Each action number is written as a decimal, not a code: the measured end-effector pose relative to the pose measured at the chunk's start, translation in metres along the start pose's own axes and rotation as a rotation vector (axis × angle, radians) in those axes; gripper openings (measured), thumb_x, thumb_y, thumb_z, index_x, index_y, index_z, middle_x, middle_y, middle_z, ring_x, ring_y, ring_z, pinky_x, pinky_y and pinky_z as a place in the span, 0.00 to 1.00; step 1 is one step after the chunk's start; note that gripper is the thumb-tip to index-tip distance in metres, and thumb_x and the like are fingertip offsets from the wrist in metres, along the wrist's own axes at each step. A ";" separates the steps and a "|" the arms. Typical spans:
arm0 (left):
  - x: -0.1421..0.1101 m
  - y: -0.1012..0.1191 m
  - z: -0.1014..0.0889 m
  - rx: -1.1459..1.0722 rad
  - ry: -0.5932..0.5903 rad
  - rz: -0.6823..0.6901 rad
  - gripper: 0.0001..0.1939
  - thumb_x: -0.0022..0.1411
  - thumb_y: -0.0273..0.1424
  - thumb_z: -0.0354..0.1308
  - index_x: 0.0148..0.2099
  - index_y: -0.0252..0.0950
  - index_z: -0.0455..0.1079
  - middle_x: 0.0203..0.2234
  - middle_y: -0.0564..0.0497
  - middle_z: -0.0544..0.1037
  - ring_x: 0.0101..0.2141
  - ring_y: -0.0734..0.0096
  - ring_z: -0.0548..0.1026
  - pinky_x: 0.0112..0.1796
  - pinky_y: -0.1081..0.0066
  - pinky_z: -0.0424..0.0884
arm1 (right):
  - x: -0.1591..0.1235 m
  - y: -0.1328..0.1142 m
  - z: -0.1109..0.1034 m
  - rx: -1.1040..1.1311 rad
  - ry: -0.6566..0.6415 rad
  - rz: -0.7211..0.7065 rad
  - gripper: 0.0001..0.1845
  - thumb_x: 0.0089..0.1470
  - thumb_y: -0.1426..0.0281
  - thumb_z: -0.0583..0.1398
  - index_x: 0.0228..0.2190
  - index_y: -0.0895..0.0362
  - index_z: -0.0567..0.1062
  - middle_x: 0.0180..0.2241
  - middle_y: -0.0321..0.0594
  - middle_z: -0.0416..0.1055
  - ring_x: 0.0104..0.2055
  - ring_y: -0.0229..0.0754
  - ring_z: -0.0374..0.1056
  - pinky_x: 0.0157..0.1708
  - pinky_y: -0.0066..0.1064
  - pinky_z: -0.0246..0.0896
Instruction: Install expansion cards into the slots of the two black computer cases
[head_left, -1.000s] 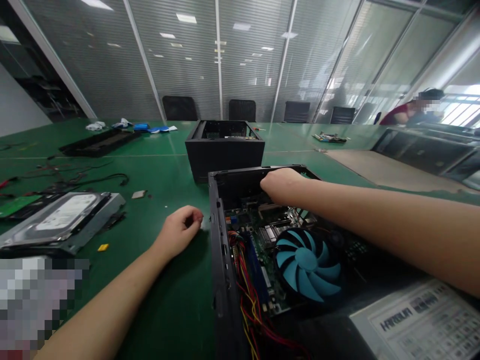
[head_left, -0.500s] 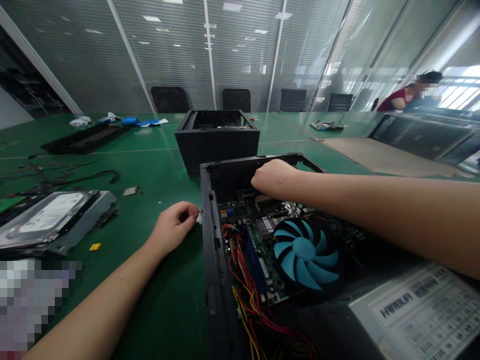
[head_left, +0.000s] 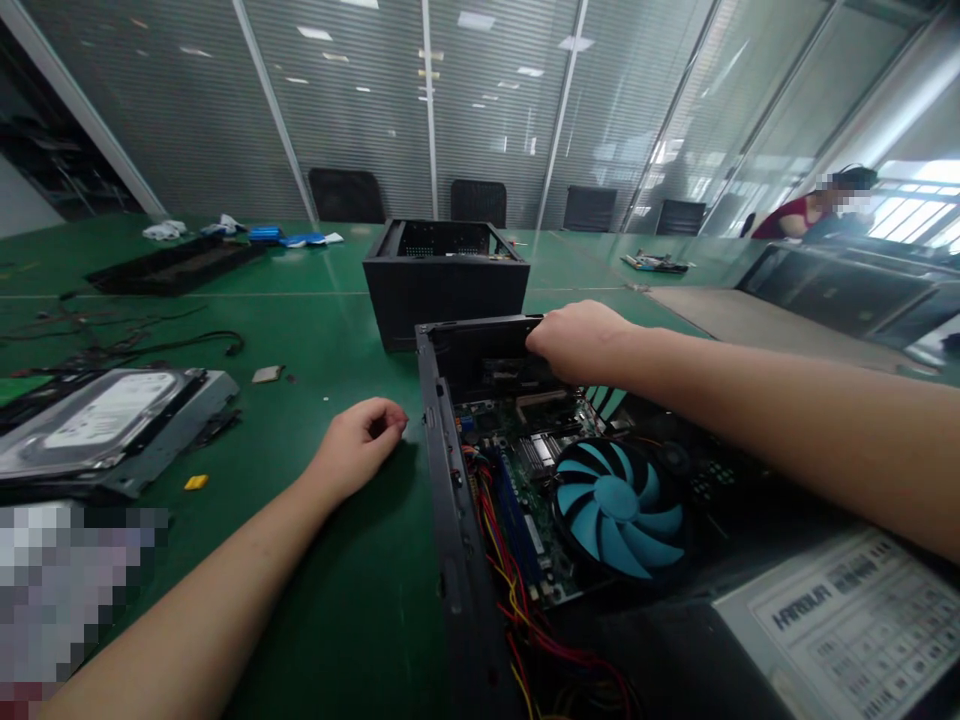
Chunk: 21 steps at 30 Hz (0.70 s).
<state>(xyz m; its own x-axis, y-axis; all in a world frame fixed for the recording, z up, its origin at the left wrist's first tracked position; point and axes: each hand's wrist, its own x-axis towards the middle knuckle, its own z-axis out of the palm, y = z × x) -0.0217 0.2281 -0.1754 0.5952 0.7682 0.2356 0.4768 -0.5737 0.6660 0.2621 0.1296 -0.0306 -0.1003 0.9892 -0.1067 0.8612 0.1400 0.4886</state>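
Note:
An open black computer case (head_left: 469, 560) lies in front of me. Inside it are a motherboard (head_left: 551, 410), a cooling fan (head_left: 616, 500) with blue blades, and coloured cables (head_left: 525, 625). My right hand (head_left: 581, 340) is closed at the case's far wall; its fingertips are hidden, and it appears to grip the edge there. My left hand (head_left: 364, 445) rests on the green table (head_left: 330, 600) left of the case, thumb and fingers pinched, a little apart from the case side. Whatever lies between those fingertips cannot be made out. A labelled power supply (head_left: 855, 625) fills the near right corner.
Behind stands a second black case (head_left: 450, 300). At left are a hard drive (head_left: 112, 420) in a metal bracket, a yellow piece (head_left: 196, 482), loose black cables (head_left: 217, 345) and a long black panel (head_left: 176, 265). A circuit board (head_left: 655, 262) lies far right; a person (head_left: 795, 215) sits beyond.
My right hand has shifted slightly right and up at the far wall. A gap now shows between my left hand and the case side. The view has also moved a little.

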 end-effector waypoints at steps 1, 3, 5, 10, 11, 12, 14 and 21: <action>0.000 0.000 0.000 0.000 -0.002 0.004 0.10 0.57 0.35 0.52 0.36 0.35 0.70 0.29 0.51 0.74 0.32 0.67 0.71 0.33 0.71 0.68 | -0.003 -0.002 -0.002 0.005 0.030 -0.019 0.11 0.52 0.74 0.58 0.37 0.58 0.78 0.36 0.50 0.75 0.38 0.50 0.72 0.36 0.36 0.64; 0.000 0.002 0.000 0.001 0.002 0.002 0.10 0.57 0.35 0.52 0.35 0.35 0.70 0.28 0.51 0.73 0.31 0.67 0.71 0.32 0.71 0.67 | -0.008 -0.008 -0.007 0.031 0.108 -0.069 0.11 0.54 0.73 0.56 0.38 0.57 0.76 0.37 0.48 0.75 0.38 0.49 0.72 0.34 0.35 0.63; 0.000 0.003 -0.001 -0.002 0.012 -0.008 0.11 0.58 0.35 0.52 0.35 0.34 0.70 0.27 0.51 0.73 0.31 0.68 0.71 0.32 0.72 0.66 | -0.012 -0.016 -0.011 0.058 0.172 -0.129 0.12 0.56 0.72 0.55 0.40 0.56 0.75 0.39 0.46 0.74 0.39 0.48 0.71 0.34 0.34 0.61; 0.001 0.002 -0.002 -0.017 0.014 -0.044 0.12 0.58 0.37 0.52 0.35 0.35 0.70 0.26 0.52 0.74 0.31 0.67 0.71 0.31 0.72 0.66 | -0.016 -0.020 -0.019 0.088 0.252 -0.162 0.13 0.60 0.70 0.52 0.45 0.57 0.71 0.42 0.45 0.72 0.38 0.43 0.69 0.33 0.31 0.57; 0.001 0.001 -0.002 -0.017 0.005 -0.045 0.11 0.58 0.37 0.52 0.35 0.35 0.71 0.26 0.52 0.74 0.31 0.67 0.71 0.32 0.72 0.67 | -0.016 -0.018 -0.019 0.096 0.264 -0.151 0.14 0.60 0.70 0.51 0.46 0.57 0.70 0.42 0.45 0.72 0.37 0.42 0.69 0.33 0.30 0.56; 0.001 0.001 -0.002 -0.018 -0.001 -0.043 0.11 0.58 0.37 0.52 0.35 0.35 0.71 0.27 0.52 0.74 0.31 0.67 0.71 0.32 0.71 0.67 | -0.016 -0.016 -0.020 0.103 0.273 -0.141 0.15 0.60 0.70 0.51 0.47 0.57 0.70 0.43 0.46 0.71 0.37 0.42 0.68 0.33 0.30 0.55; 0.001 -0.001 -0.002 -0.018 -0.004 -0.034 0.11 0.58 0.37 0.52 0.36 0.35 0.71 0.27 0.52 0.75 0.31 0.67 0.72 0.33 0.71 0.67 | -0.016 -0.012 -0.021 0.103 0.283 -0.129 0.15 0.61 0.70 0.50 0.46 0.58 0.71 0.44 0.46 0.70 0.37 0.41 0.68 0.34 0.30 0.55; 0.002 0.000 -0.003 -0.001 -0.006 -0.032 0.12 0.58 0.37 0.52 0.37 0.35 0.71 0.28 0.51 0.74 0.32 0.65 0.72 0.34 0.70 0.69 | -0.018 -0.007 -0.020 0.041 0.291 -0.142 0.14 0.60 0.71 0.51 0.40 0.57 0.75 0.40 0.44 0.72 0.36 0.41 0.68 0.32 0.31 0.55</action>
<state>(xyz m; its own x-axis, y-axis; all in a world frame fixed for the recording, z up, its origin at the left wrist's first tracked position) -0.0225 0.2301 -0.1732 0.5838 0.7843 0.2099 0.4948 -0.5486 0.6740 0.2477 0.1120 -0.0154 -0.3543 0.9314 0.0832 0.8470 0.2819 0.4508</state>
